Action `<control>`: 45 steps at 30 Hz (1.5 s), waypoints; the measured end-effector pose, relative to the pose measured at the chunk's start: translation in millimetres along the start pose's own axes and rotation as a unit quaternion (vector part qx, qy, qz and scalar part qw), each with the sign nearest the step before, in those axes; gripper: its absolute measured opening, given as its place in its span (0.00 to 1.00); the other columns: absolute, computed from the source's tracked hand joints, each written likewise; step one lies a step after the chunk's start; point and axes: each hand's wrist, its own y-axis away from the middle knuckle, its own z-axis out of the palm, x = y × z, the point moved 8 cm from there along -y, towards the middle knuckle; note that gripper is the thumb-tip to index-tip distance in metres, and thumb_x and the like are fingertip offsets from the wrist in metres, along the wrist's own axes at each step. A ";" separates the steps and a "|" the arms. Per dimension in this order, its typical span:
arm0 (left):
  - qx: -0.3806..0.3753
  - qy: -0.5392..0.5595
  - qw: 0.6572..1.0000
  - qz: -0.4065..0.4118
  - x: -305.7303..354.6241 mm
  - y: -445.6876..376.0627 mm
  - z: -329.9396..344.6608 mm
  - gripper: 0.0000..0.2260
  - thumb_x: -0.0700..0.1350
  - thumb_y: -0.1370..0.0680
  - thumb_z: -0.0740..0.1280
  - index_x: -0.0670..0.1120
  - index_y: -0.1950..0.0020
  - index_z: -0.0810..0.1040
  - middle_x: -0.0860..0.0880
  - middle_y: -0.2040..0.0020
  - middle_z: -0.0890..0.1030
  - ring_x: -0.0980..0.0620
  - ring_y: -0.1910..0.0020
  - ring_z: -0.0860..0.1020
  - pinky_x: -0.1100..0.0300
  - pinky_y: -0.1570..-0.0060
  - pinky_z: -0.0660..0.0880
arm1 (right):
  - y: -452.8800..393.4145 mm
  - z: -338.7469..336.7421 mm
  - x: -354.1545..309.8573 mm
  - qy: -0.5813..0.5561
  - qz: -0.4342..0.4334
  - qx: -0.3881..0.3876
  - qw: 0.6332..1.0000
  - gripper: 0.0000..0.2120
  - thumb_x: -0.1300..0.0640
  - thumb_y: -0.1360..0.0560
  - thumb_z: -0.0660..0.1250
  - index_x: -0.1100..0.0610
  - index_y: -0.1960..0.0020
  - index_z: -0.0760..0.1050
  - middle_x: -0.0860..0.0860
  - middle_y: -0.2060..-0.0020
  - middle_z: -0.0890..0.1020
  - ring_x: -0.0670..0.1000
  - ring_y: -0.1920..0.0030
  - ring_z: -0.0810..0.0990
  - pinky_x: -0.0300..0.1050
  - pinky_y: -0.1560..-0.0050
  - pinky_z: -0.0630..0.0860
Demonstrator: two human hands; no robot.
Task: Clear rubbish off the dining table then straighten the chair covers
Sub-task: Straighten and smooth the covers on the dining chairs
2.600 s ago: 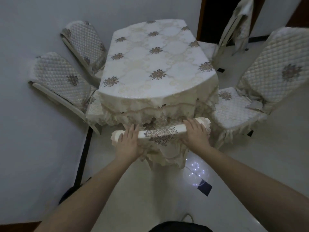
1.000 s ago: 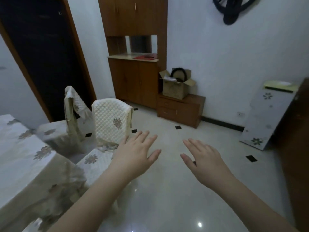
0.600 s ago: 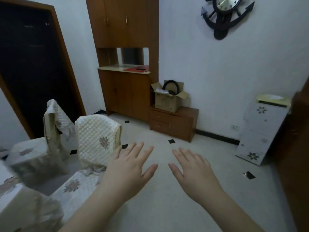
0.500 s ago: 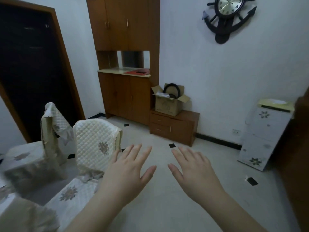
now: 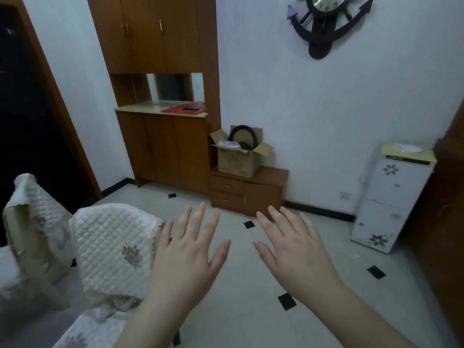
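The fingers (image 5: 194, 222) of the left hand (image 5: 187, 257) are straight and spread apart, and they hold nothing. The fingers (image 5: 281, 219) of the right hand (image 5: 298, 254) are straight and spread apart too, and they also hold nothing. Both hands are held out flat, palms down, side by side above the floor (image 5: 251, 310), with a gap between them.

Two chairs show on the left. The near chair (image 5: 113, 249) is just beside the left hand. Its cover is white and quilted with one flower on the back, and the cloth bunches up at the bottom of the back. The far chair (image 5: 32, 222) stands behind it, and its cover hangs crooked, with bare chair showing. The table itself cannot be seen.

The floor is pale with small black squares. About seven squares show.

A tall cupboard (image 5: 160, 96) stands at the far wall. One red thing (image 5: 184, 109) lies on its counter (image 5: 140, 109). Next to it is a low chest (image 5: 248, 190) with two drawers. One open box (image 5: 238, 156) sits on top, with a black ring (image 5: 242, 136) sticking out.

One clock (image 5: 326, 23) shaped like an anchor hangs on the wall. One small white cabinet (image 5: 391, 197) with flowers on it stands on the right. A dark doorway (image 5: 27, 126) is on the left.
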 end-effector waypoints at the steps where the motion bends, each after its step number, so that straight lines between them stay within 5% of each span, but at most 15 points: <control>1: -0.004 -0.002 1.000 0.002 3.7 -13.2 6.5 0.31 0.68 0.23 0.40 0.58 0.22 0.53 0.53 0.21 0.52 0.51 0.22 0.49 0.49 0.27 0.44 | -10.9 3.6 7.1 -0.002 0.001 0.000 1.000 0.28 0.38 0.21 0.47 0.49 0.30 0.70 0.51 0.33 0.75 0.53 0.32 0.72 0.53 0.33 0.56; 8: -0.047 -0.023 0.999 -0.003 34.0 -112.2 54.1 0.34 0.69 0.29 0.30 0.59 0.23 0.38 0.54 0.21 0.40 0.52 0.23 0.40 0.50 0.25 0.40 | -94.6 34.9 68.1 -0.039 -0.013 0.003 0.999 0.31 0.36 0.23 0.36 0.44 0.23 0.50 0.47 0.23 0.56 0.50 0.23 0.51 0.51 0.26 0.44; 17: -0.078 -0.028 0.994 -0.078 22.2 -210.3 95.5 0.32 0.68 0.26 0.32 0.60 0.23 0.41 0.55 0.21 0.42 0.53 0.23 0.40 0.50 0.24 0.41 | -210.5 86.9 113.6 -0.046 -0.042 -0.046 0.997 0.31 0.35 0.22 0.38 0.45 0.23 0.54 0.47 0.24 0.61 0.50 0.24 0.57 0.52 0.26 0.50; 21: -0.052 -0.033 0.988 -0.139 -28.0 -236.2 104.6 0.33 0.67 0.27 0.32 0.60 0.23 0.43 0.55 0.21 0.45 0.53 0.22 0.43 0.51 0.26 0.42 | -257.2 110.6 96.2 -0.056 -0.070 -0.065 0.994 0.32 0.35 0.23 0.38 0.46 0.24 0.59 0.48 0.26 0.65 0.52 0.26 0.61 0.52 0.28 0.53; 26: -0.038 -0.024 0.982 -0.183 -82.8 -263.8 118.8 0.35 0.68 0.30 0.27 0.61 0.23 0.41 0.57 0.21 0.44 0.55 0.23 0.41 0.51 0.25 0.42 | -323.9 138.9 52.2 -0.081 -0.128 -0.068 0.986 0.35 0.34 0.27 0.30 0.43 0.22 0.46 0.44 0.22 0.52 0.48 0.23 0.48 0.49 0.27 0.42; 31: -0.016 -0.037 0.977 -0.211 -146.3 -298.6 132.8 0.34 0.67 0.28 0.29 0.61 0.23 0.43 0.55 0.21 0.46 0.54 0.22 0.44 0.50 0.25 0.45 | -392.3 156.5 -1.9 -0.095 -0.167 -0.079 0.978 0.29 0.36 0.21 0.40 0.44 0.22 0.44 0.45 0.22 0.48 0.48 0.23 0.44 0.49 0.26 0.39; 45: -0.042 -0.036 0.956 -0.287 -282.2 -399.8 216.4 0.34 0.68 0.27 0.32 0.60 0.23 0.48 0.55 0.21 0.52 0.52 0.22 0.50 0.51 0.26 0.49 | -560.5 249.7 -82.8 -0.120 -0.233 -0.081 0.962 0.34 0.34 0.25 0.36 0.45 0.22 0.49 0.49 0.24 0.59 0.52 0.25 0.57 0.50 0.27 0.51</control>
